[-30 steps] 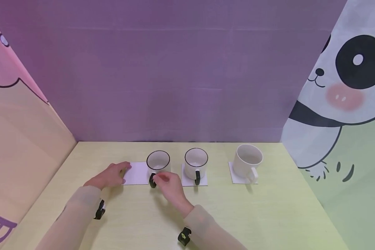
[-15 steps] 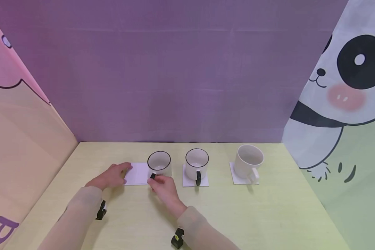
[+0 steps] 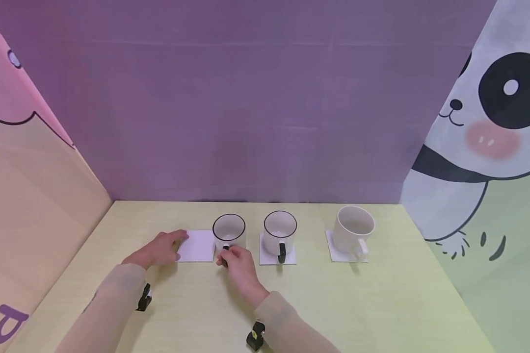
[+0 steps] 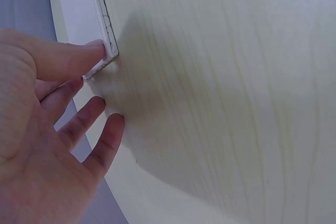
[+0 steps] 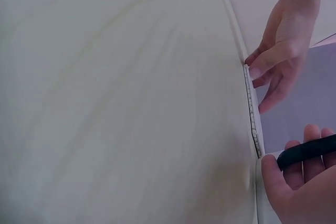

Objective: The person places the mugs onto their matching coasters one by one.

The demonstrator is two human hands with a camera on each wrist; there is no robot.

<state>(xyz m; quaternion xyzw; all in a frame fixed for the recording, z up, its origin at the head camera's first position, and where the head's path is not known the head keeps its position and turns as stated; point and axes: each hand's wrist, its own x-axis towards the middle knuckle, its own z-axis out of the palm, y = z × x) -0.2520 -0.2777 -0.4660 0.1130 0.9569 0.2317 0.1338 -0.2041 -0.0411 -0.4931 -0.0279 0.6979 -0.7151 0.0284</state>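
Observation:
A flat white square coaster (image 3: 198, 246) lies on the table at the left of a row. My left hand (image 3: 160, 247) holds it by its left side; in the left wrist view the thumb and forefinger sit at the edges of the coaster (image 4: 81, 9), the other fingers spread. Just right of this coaster stands an upright white mug (image 3: 229, 228) with a black rim. My right hand (image 3: 242, 269) grips the mug's black handle (image 5: 310, 150), thumb on one side and fingers curled behind it, as the right wrist view shows. The hand hides the mug's lower front.
To the right, a similar black-rimmed mug (image 3: 280, 229) with a black handle stands on its own white coaster (image 3: 265, 256). Farther right, an all-white mug (image 3: 354, 228) stands on another coaster (image 3: 334, 255). A purple backdrop (image 3: 256, 108) rises behind the wooden table (image 3: 380, 304).
My right hand has closed its fingers round the mug's handle. The mug has shifted slightly right, exposing the coaster's right edge. My left hand stays at the coaster.

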